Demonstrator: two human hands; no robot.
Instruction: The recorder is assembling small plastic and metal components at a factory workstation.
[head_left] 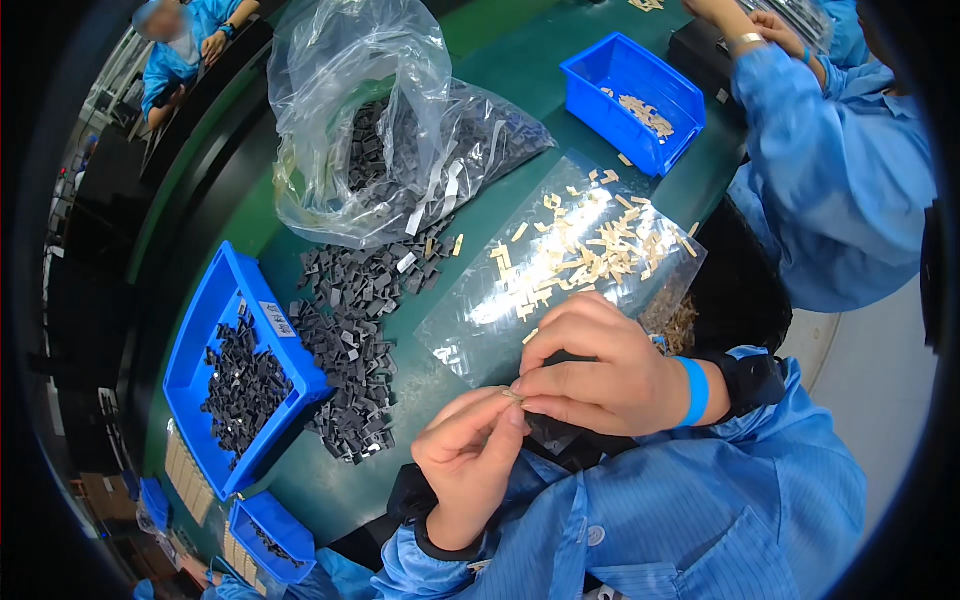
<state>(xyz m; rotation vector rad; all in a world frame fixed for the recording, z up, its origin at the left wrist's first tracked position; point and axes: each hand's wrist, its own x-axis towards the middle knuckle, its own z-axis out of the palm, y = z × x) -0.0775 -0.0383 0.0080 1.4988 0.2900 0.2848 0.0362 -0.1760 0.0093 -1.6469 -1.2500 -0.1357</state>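
Note:
My left hand (468, 448) and my right hand (606, 375) meet fingertip to fingertip just short of the clear plastic sheet (448, 335). Between them they pinch a small tan piece (512, 395), mostly covered by the fingers, so its exact shape cannot be made out. Many small flat tan pieces (590, 250) lie scattered over the sheet, beyond my right hand. To the left of my hands spreads a loose heap of small dark grey plastic parts (350, 355).
A large clear bag (400, 215) of dark parts stands at the back. Blue bins stand left (222, 300), lower left (245, 522) and far right (590, 95), the last holding tan pieces. A co-worker's blue sleeve (820, 150) reaches in at the right. The table (330, 495) is green.

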